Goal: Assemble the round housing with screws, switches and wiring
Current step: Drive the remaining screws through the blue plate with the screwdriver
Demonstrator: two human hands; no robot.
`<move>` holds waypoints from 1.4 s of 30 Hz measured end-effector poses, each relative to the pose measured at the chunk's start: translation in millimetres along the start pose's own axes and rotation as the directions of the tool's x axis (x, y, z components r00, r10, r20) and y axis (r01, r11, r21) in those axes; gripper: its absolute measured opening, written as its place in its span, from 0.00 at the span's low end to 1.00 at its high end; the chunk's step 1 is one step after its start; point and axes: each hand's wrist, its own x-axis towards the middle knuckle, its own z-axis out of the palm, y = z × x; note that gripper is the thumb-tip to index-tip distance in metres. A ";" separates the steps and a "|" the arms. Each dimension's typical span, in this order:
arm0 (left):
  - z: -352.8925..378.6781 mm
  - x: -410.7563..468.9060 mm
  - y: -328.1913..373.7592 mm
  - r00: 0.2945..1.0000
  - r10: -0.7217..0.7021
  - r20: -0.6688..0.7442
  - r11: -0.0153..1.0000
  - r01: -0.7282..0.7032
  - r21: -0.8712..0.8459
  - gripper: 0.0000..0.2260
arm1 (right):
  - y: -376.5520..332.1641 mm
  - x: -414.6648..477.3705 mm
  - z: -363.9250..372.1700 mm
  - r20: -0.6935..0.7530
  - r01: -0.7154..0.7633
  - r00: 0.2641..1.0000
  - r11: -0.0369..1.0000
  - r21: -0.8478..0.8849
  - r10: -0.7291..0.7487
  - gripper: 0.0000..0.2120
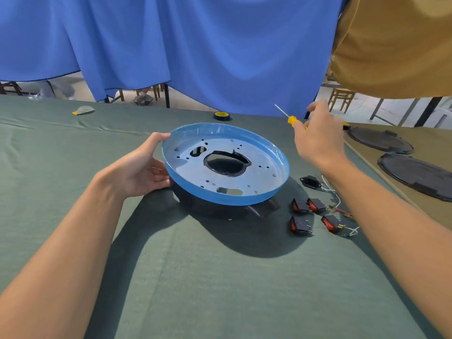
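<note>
The round housing [226,165], a metal pan with a blue film-covered rim and a black base beneath, sits tilted at the table's middle. My left hand [141,170] grips its left rim, thumb over the edge. My right hand [318,140] is raised behind the housing's right side and holds a small yellow-handled screwdriver [291,118], shaft pointing up and left. Several black rocker switches with red buttons [310,212] lie to the right of the housing. A black socket [311,181] and thin white and red wires [336,204] lie beside them.
The table wears a green cloth [195,277]. A roll of black and yellow tape [221,115] stands behind the housing. Two black round covers [415,174] lie on a brown surface at right. A blue curtain hangs behind; a person in a tan shirt stands at upper right.
</note>
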 end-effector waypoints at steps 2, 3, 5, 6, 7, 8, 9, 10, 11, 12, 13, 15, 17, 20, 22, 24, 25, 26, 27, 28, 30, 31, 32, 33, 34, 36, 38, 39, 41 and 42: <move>1.7 2.6 2.6 0.996 0.034 -0.078 0.991 -0.024 0.132 0.35 | -14.1 0.0 3.8 -0.037 0.081 0.996 0.993 0.087 -0.078 0.16; 3.5 2.7 2.7 0.992 0.057 -0.114 0.980 -0.034 0.195 0.34 | -21.3 -0.9 6.3 -0.043 0.103 0.994 0.985 0.137 -0.098 0.16; 6.6 3.7 0.2 0.983 0.102 -0.150 0.956 -0.055 0.289 0.30 | -35.0 -3.7 12.9 -0.027 0.115 0.993 0.962 0.248 -0.111 0.14; 8.7 4.5 -1.7 0.982 0.120 -0.148 0.945 -0.068 0.320 0.27 | -40.7 -4.9 16.9 -0.013 0.112 0.994 0.947 0.301 -0.113 0.14; 10.9 5.2 -3.8 0.980 0.137 -0.142 0.935 -0.080 0.347 0.23 | -46.5 -6.2 20.7 0.002 0.106 0.993 0.930 0.352 -0.114 0.13; 12.9 6.1 -6.2 0.980 0.150 -0.133 0.922 -0.090 0.376 0.22 | -52.1 -7.6 24.8 0.017 0.096 0.994 0.910 0.404 -0.112 0.14; 15.3 6.4 -8.1 0.980 0.157 -0.123 0.909 -0.095 0.405 0.22 | -57.6 -8.6 28.6 0.036 0.078 0.994 0.885 0.459 -0.106 0.15; 18.3 6.3 -9.1 0.981 0.159 -0.111 0.898 -0.097 0.429 0.22 | -62.9 -9.1 32.4 0.056 0.055 0.994 0.858 0.511 -0.097 0.16; 21.1 5.9 -9.6 0.982 0.159 -0.104 0.890 -0.097 0.445 0.22 | -67.6 -9.4 36.1 0.078 0.031 0.993 0.831 0.555 -0.089 0.16; 23.2 6.1 -9.6 0.982 0.159 -0.104 0.884 -0.095 0.458 0.22 | -72.1 -9.4 39.8 0.097 0.010 0.992 0.809 0.588 -0.083 0.16; 24.3 6.5 -9.2 0.980 0.165 -0.111 0.881 -0.095 0.464 0.23 | -76.5 -9.9 43.1 0.112 -0.001 0.990 0.792 0.610 -0.084 0.17; 23.7 8.7 -8.5 0.975 0.178 -0.136 0.880 -0.096 0.466 0.22 | -84.2 -11.3 49.1 0.119 0.012 0.987 0.786 0.619 -0.109 0.16; 22.0 10.2 -8.1 0.972 0.180 -0.149 0.873 -0.088 0.480 0.25 | -90.6 -13.9 53.6 0.103 0.060 0.983 0.802 0.595 -0.149 0.16; 20.2 11.1 -7.3 0.970 0.185 -0.156 0.847 -0.077 0.526 0.29 | -98.2 -17.4 57.6 0.084 0.133 0.973 0.819 0.559 -0.216 0.16; 19.4 11.1 -7.5 0.970 0.186 -0.155 0.832 -0.072 0.550 0.28 | -102.4 -19.4 59.5 0.081 0.196 0.958 0.831 0.520 -0.276 0.15; 18.3 11.0 -7.6 0.970 0.191 -0.148 0.822 -0.076 0.565 0.29 | -106.5 -21.1 61.1 0.086 0.260 0.937 0.844 0.470 -0.337 0.15; 17.9 11.2 -7.6 0.971 0.194 -0.143 0.819 -0.080 0.568 0.30 | -108.5 -22.1 61.8 0.093 0.286 0.927 0.847 0.448 -0.362 0.15; 17.9 11.0 -7.3 0.970 0.197 -0.140 0.817 -0.084 0.570 0.30 | -110.1 -22.8 62.5 0.101 0.303 0.919 0.845 0.440 -0.382 0.15; 17.9 10.6 -7.0 0.970 0.200 -0.140 0.815 -0.086 0.574 0.31 | -111.4 -23.7 63.2 0.110 0.312 0.911 0.840 0.444 -0.397 0.15; 17.8 10.8 -6.9 0.968 0.205 -0.142 0.812 -0.087 0.577 0.31 | -112.6 -24.6 64.0 0.121 0.316 0.905 0.834 0.452 -0.408 0.15; 17.1 10.9 -6.9 0.958 0.232 -0.169 0.817 -0.098 0.568 0.30 | -114.6 -26.1 65.2 0.137 0.323 0.895 0.828 0.458 -0.425 0.15; 16.5 10.7 -7.0 0.948 0.256 -0.189 0.821 -0.111 0.561 0.29 | -115.5 -26.5 65.6 0.140 0.330 0.891 0.826 0.456 -0.433 0.15; 16.1 11.0 -7.3 0.937 0.286 -0.199 0.821 -0.132 0.556 0.27 | -116.4 -26.6 66.0 0.142 0.338 0.887 0.827 0.450 -0.439 0.15; 15.6 11.9 -7.7 0.928 0.318 -0.193 0.817 -0.165 0.552 0.23 | -117.3 -26.8 66.1 0.143 0.345 0.884 0.828 0.442 -0.445 0.15; 16.4 12.8 -8.0 0.919 0.351 -0.177 0.813 -0.206 0.544 0.19 | -117.9 -26.7 66.1 0.146 0.349 0.882 0.830 0.436 -0.448 0.15; 19.6 13.1 -8.4 0.895 0.415 -0.162 0.811 -0.283 0.512 0.14 | -118.9 -26.3 65.8 0.152 0.350 0.880 0.830 0.433 -0.450 0.15; 22.9 12.3 -10.0 0.872 0.459 -0.171 0.812 -0.334 0.478 0.13 | -119.7 -26.2 65.4 0.158 0.349 0.878 0.831 0.432 -0.451 0.15; 24.5 11.5 -11.3 0.867 0.470 -0.167 0.814 -0.353 0.460 0.13 | -120.1 -26.3 65.2 0.160 0.351 0.877 0.831 0.431 -0.453 0.15; 26.8 9.5 -13.7 0.868 0.474 -0.151 0.826 -0.379 0.417 0.13 | -121.0 -26.5 65.0 0.166 0.358 0.872 0.830 0.428 -0.461 0.15; 27.9 8.5 -14.2 0.868 0.473 -0.148 0.831 -0.385 0.401 0.13 | -121.4 -26.7 65.2 0.170 0.361 0.868 0.829 0.426 -0.466 0.15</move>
